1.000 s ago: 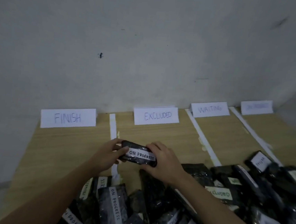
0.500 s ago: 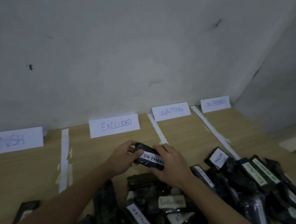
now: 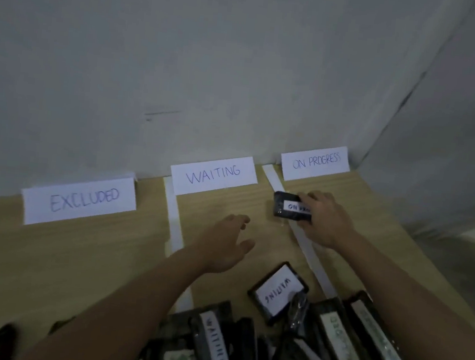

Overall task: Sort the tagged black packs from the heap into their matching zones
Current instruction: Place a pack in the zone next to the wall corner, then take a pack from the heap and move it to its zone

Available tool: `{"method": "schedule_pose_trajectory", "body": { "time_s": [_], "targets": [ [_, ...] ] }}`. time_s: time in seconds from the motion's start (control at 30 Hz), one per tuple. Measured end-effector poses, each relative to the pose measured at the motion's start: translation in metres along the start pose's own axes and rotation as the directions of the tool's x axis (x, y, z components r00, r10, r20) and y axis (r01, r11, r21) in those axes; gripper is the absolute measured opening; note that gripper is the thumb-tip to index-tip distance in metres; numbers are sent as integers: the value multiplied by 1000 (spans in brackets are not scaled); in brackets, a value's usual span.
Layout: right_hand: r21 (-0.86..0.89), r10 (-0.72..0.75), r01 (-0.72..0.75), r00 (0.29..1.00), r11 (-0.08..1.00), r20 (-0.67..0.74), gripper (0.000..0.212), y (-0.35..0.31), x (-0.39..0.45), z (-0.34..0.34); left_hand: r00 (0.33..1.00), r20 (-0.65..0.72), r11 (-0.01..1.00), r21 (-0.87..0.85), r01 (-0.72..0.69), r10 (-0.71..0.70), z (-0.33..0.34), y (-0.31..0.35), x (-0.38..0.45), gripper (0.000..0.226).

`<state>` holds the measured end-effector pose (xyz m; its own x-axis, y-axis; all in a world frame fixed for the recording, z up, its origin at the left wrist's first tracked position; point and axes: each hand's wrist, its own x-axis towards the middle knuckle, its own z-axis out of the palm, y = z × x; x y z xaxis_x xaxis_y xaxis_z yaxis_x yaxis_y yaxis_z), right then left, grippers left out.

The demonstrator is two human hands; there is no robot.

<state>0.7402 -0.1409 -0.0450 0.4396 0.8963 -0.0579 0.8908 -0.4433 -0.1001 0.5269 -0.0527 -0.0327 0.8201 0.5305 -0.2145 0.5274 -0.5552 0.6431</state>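
Observation:
My right hand [image 3: 325,218] grips a black pack [image 3: 287,209] with a white tag reading ON PRO..., held over the tape strip [image 3: 303,241] just below the ON PROGRESS sign [image 3: 315,162]. My left hand [image 3: 224,244] hovers with loose fingers over the wooden table [image 3: 78,251], in the zone under the WAITING sign [image 3: 213,173], and holds nothing. The heap of tagged black packs [image 3: 287,344] lies at the bottom; one pack tagged WAITING [image 3: 277,292] sits at its far edge.
An EXCLUDED sign [image 3: 80,199] stands at the left against the grey wall [image 3: 211,75]. White tape strips [image 3: 175,223] divide the table into zones. The wall corner closes the right side behind the ON PROGRESS zone.
My left hand let go of the ON PROGRESS pack. My right hand carried it rightward and farther back toward the ON PROGRESS sign. The view swung right, and the FINISH sign left the frame.

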Motion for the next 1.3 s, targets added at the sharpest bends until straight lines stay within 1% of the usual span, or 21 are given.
{"method": "schedule_pose_trajectory", "body": {
  "time_s": [0.13, 0.33, 0.5, 0.6, 0.63, 0.67, 0.73, 0.8, 0.83, 0.87, 0.93, 0.97, 1.0, 1.07, 1.13, 1.2, 1.23, 1.3],
  "targets": [
    [-47, 68, -64, 993, 997, 91, 64, 45, 44, 10, 996, 61, 985, 158, -69, 60, 22, 18, 38, 51],
    [-57, 36, -31, 995, 998, 89, 75, 69, 92, 21, 988, 123, 939, 320, -127, 92, 35, 21, 61, 48],
    [-103, 14, 0, 991, 995, 132, 72, 70, 100, 25, 983, 162, 923, 358, -137, 83, 33, 10, 56, 46],
    [-124, -54, 60, 997, 990, 57, 66, 60, 83, 26, 980, 191, 919, 376, -122, 51, 31, 4, 46, 46],
    [-73, -106, 107, 994, 992, 25, 64, 54, 73, 25, 979, 200, 919, 378, -115, 40, 30, 2, 43, 46],
    [14, -165, 165, 986, 986, 3, 61, 47, 62, 23, 978, 207, 920, 377, -107, 30, 28, 1, 39, 46],
    [236, -273, 266, 962, 935, -3, 48, 31, 38, 17, 977, 214, 925, 371, -88, 7, 26, -2, 33, 46],
    [397, -337, 289, 940, 871, 55, 38, 16, 11, 12, 977, 213, 926, 370, -73, -8, 25, -5, 24, 46],
    [437, -364, 279, 923, 855, 121, 37, 9, -1, 11, 977, 214, 926, 371, -67, -15, 25, -6, 19, 46],
    [445, -388, 260, 894, 857, 224, 39, 4, -12, 10, 976, 215, 928, 368, -59, -23, 26, -6, 12, 45],
    [382, -415, 256, 804, 888, 426, 44, -5, -29, 12, 976, 215, 936, 349, -44, -35, 29, -5, -1, 45],
    [361, -423, 268, 772, 893, 474, 44, -9, -35, 15, 976, 212, 943, 332, -35, -39, 31, -5, -7, 44],
    [357, -423, 267, 762, 895, 491, 42, -11, -40, 17, 978, 205, 951, 308, -27, -38, 33, -4, -13, 44],
    [383, -394, 220, 790, 897, 470, 37, -13, -46, 21, 982, 184, 971, 241, -3, -43, 37, -4, -23, 43],
    [457, -338, 127, 845, 880, 416, 31, -13, -49, 23, 983, 173, 986, 163, 37, -65, 42, -4, -31, 44],
    [608, -283, 36, 906, 793, 314, 26, -17, -52, 24, 983, 160, 993, 95, 75, -89, 46, -4, -36, 45],
    [677, -258, 16, 931, 736, 258, 30, -21, -54, 22, 985, 141, 995, 48, 89, -95, 48, -4, -37, 44],
    [776, -230, 9, 957, 630, 175, 40, -33, -57, 16, 992, 69, 992, -64, 107, -103, 46, -5, -42, 45]
  ]
}}
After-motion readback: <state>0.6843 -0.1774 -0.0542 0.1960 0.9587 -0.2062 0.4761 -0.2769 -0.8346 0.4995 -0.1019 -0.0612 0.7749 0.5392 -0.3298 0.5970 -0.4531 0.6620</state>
